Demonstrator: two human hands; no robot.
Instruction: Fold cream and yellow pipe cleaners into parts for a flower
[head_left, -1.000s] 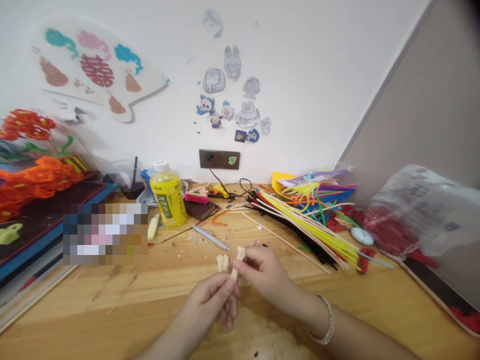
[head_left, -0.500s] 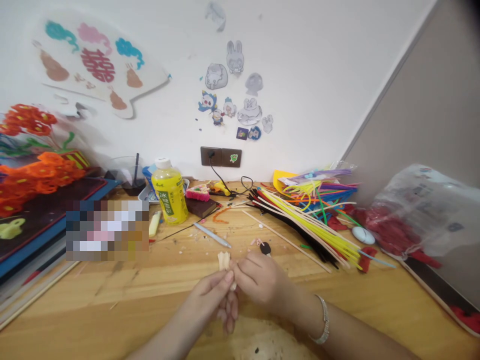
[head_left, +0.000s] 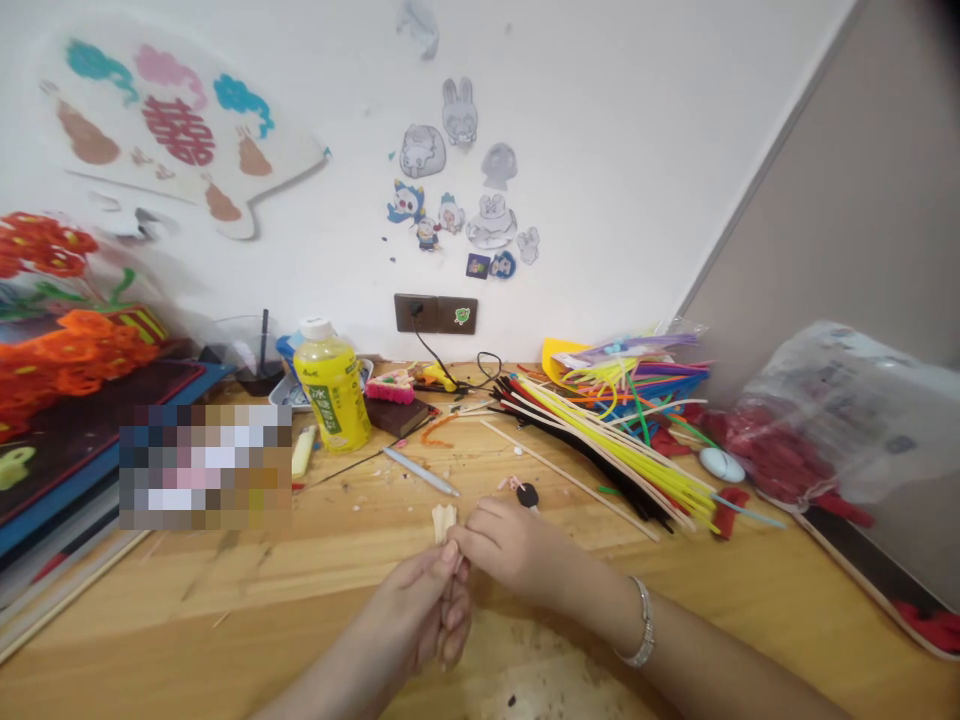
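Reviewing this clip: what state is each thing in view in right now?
Left hand, fingers closed around the cream pipe-cleaner piece
Cream pipe-cleaner piece, sticking up above the left hand
Right hand, fingers against the left hand's fingers
Yellow drink bottle, upright, capped
Wall socket, cable plugged in
Pipe-cleaner bundle, lying loose on the desk
Plastic bag, holding red items

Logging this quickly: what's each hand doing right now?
Left hand: closed, holding a cream fuzzy pipe-cleaner piece.
Right hand: closed, fingertips at that piece; whether it grips cannot be told.
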